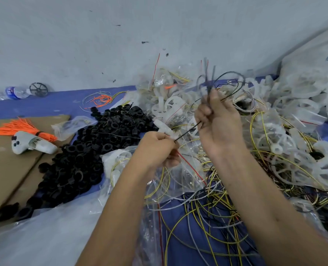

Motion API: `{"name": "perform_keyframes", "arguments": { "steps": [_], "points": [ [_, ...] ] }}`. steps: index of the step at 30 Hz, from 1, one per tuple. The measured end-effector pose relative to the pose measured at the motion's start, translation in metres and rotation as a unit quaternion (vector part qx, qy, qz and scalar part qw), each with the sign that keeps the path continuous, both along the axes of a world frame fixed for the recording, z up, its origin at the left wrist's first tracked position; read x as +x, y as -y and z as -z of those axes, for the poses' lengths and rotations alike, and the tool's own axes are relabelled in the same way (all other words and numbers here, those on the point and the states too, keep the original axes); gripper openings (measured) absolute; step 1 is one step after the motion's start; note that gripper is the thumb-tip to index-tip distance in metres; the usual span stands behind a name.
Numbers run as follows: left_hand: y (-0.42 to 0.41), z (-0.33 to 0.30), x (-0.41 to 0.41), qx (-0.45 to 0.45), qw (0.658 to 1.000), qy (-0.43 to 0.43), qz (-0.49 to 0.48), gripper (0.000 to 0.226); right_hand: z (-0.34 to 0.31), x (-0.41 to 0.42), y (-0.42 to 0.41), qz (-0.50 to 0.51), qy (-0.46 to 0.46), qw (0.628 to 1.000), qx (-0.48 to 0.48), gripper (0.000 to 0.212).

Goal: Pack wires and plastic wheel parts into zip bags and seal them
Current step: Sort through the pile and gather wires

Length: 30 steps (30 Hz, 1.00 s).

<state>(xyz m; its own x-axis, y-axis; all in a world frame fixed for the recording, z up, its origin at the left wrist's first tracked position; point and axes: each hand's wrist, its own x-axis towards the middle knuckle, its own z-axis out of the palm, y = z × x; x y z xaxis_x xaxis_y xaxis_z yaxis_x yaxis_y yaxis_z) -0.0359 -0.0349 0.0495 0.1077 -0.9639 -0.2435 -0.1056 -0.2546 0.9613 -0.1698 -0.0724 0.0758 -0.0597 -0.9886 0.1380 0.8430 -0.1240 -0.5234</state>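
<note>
My right hand is raised over the pile and grips a bunch of thin black wires that loop up above its fingers. My left hand is lower and to the left; it pinches the lower end of a black wire and holds a clear zip bag with a red wire at its mouth. A white plastic part shows just above its knuckles. Translucent white wheel parts are heaped to the right, and loose yellow, grey and black wires lie on the blue cloth below.
A mound of black plastic rings lies left of my hands. Cardboard at the far left carries an orange wire bundle and a white device. A water bottle and black wheel lie by the wall. Clear plastic sheeting covers the lower left.
</note>
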Motion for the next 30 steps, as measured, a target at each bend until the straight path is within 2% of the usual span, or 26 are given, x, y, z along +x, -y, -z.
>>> {"name": "perform_keyframes", "arguments": {
  "steps": [3, 7, 11, 15, 21, 23, 26, 27, 28, 29, 30],
  "points": [
    [0.001, -0.004, 0.005, -0.024, 0.999, -0.006, -0.037, 0.02, 0.016, 0.005, 0.001, 0.068, -0.122, 0.99, 0.002, 0.019],
    [0.002, -0.009, 0.013, -0.065, 0.995, -0.011, -0.074, 0.018, 0.026, 0.004, 0.001, 0.108, -0.274, 0.956, -0.005, 0.018],
    [0.003, -0.012, 0.015, -0.102, 0.988, -0.023, -0.111, 0.015, 0.035, 0.005, -0.001, 0.056, -0.383, 0.922, -0.024, 0.014],
    [0.002, -0.013, 0.015, -0.151, 0.974, -0.023, -0.166, 0.016, 0.036, 0.003, 0.001, 0.007, -0.499, 0.863, -0.079, 0.015],
    [0.0, -0.016, 0.019, -0.199, 0.956, 0.031, -0.213, 0.012, 0.03, -0.017, 0.007, 0.001, -0.704, 0.699, -0.129, 0.014],
    [-0.001, -0.016, 0.016, -0.208, 0.956, 0.055, -0.2, 0.013, 0.027, -0.02, 0.008, 0.001, -0.765, 0.623, -0.16, 0.015],
    [-0.003, -0.017, 0.005, -0.228, 0.952, 0.144, -0.147, 0.015, 0.02, -0.02, 0.005, 0.012, -0.85, 0.477, -0.224, 0.022],
    [-0.004, -0.018, 0.0, -0.233, 0.95, 0.172, -0.118, 0.015, 0.018, -0.018, 0.003, 0.003, -0.859, 0.456, -0.231, 0.025],
    [-0.005, -0.018, -0.006, -0.237, 0.947, 0.195, -0.094, 0.015, 0.017, -0.016, 0.001, -0.007, -0.86, 0.455, -0.23, 0.027],
    [-0.006, -0.018, -0.012, -0.241, 0.943, 0.214, -0.08, 0.015, 0.017, -0.015, 0.0, -0.022, -0.853, 0.474, -0.216, 0.027],
    [-0.007, -0.018, -0.018, -0.246, 0.937, 0.236, -0.078, 0.015, 0.017, -0.014, -0.001, -0.047, -0.831, 0.518, -0.198, 0.026]
  ]
}}
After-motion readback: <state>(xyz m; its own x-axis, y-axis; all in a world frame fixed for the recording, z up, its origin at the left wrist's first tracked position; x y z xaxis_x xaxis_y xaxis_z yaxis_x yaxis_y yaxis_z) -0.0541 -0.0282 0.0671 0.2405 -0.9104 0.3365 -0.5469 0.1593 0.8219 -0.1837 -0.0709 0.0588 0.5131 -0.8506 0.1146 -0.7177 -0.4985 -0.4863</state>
